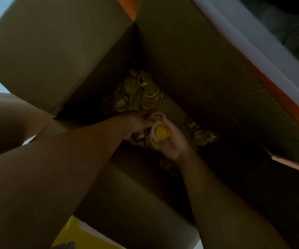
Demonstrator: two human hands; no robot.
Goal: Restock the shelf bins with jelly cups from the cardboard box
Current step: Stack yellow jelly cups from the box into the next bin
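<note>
Yellow jelly cups litter the dim cardboard box floor

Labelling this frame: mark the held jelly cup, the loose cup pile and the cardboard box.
jelly cup [160, 134]: head view, its yellow middle.
cup pile [139, 94]: head view, centre of heap.
cardboard box [190, 69]: head view, far inner wall.

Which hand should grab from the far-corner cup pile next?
Probably left. The left hand lies just short of the pile of clear yellow plastic jelly cups in the corner of the brown cardboard box; the right hand already grips a yellow jelly cup. Left's grip is too dark to judge.
</note>
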